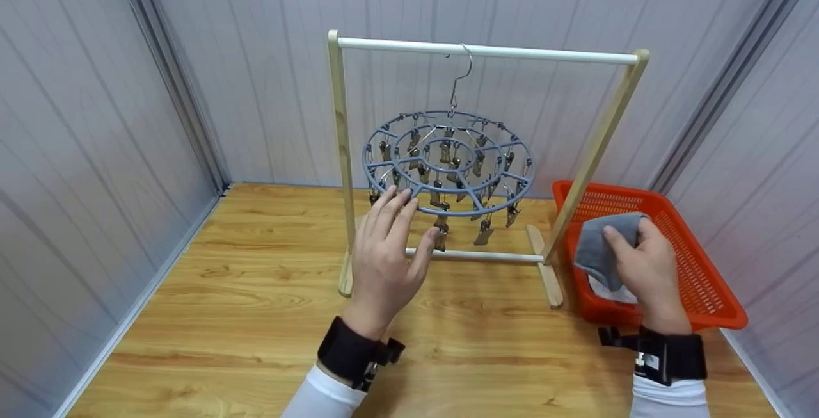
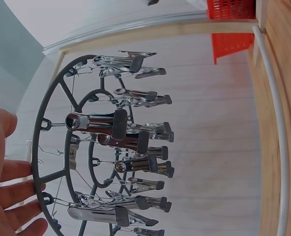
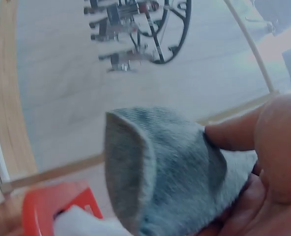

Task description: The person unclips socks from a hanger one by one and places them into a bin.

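Note:
A round blue-grey clip hanger [image 1: 470, 214] hangs by its metal hook [image 1: 469, 69] from the white top bar of a small wooden stand. My left hand [image 1: 384, 261] is at the near left of its rim, fingers extended; in the left wrist view the fingertips [image 2: 25, 191] overlap the outer ring. Metal clips [image 2: 99, 123] dangle from the rings with nothing in them. Over the basket, my right hand [image 1: 651, 271] pinches a grey sock [image 1: 596, 248] between thumb and fingers. In the right wrist view the sock's folded edge [image 3: 148, 167] faces the camera.
A red-orange plastic basket [image 1: 707, 271] stands at the right, partly behind the stand's right post [image 1: 592, 162]. Something white [image 1: 608, 292] lies inside it, under the sock. The stand's lower bar [image 1: 486, 256] and feet rest on the wood-grain surface; pale panel walls surround it.

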{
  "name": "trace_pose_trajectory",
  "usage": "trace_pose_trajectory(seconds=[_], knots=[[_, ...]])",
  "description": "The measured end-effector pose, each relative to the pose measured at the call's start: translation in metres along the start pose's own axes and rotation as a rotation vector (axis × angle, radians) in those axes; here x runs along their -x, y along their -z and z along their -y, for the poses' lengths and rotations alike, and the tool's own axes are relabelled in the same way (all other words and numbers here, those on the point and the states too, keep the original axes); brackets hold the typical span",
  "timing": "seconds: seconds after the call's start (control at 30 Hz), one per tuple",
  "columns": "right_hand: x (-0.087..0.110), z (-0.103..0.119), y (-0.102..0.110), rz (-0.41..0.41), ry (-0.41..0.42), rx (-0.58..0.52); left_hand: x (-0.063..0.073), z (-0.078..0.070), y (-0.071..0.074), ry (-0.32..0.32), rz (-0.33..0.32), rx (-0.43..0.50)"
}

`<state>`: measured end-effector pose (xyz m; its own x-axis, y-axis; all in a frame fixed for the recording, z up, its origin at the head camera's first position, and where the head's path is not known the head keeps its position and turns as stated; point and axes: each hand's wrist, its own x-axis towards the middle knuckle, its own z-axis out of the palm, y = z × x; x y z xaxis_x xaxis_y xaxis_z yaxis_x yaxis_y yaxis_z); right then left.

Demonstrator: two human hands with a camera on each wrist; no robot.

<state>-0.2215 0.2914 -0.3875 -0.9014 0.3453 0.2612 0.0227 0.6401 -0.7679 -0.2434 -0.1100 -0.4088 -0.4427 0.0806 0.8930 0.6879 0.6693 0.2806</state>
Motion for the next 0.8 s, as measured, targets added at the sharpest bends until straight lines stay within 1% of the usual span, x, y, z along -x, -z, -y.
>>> trace_pose_trajectory(seconds=[0.07,0.13,0.23,0.33,0.63,0.73,0.8], knots=[[-0.003,-0.005,0.003,-0.015,-0.022,0.011,-0.001,0.0,0.0,0.0,0.002,0.002],[-0.006,-0.01,0.005,-0.008,-0.049,0.009,-0.001,0.0,0.0,0.001,0.004,0.002],[-0.01,-0.018,0.007,0.028,-0.081,0.013,-0.001,-0.001,0.0,0.004,0.009,0.001],[-0.015,-0.025,0.008,0.079,-0.093,0.041,-0.001,-0.001,0.0,0.006,0.016,-0.002],[-0.03,-0.049,0.004,0.231,-0.083,0.22,0.0,-0.004,-0.001,0.004,0.02,-0.018],[-0.031,-0.056,0.005,0.271,-0.107,0.28,0.0,-0.004,-0.002,0.005,0.021,-0.027],[-0.032,-0.06,0.007,0.28,-0.138,0.323,0.001,-0.005,-0.002,0.005,0.021,-0.029]])
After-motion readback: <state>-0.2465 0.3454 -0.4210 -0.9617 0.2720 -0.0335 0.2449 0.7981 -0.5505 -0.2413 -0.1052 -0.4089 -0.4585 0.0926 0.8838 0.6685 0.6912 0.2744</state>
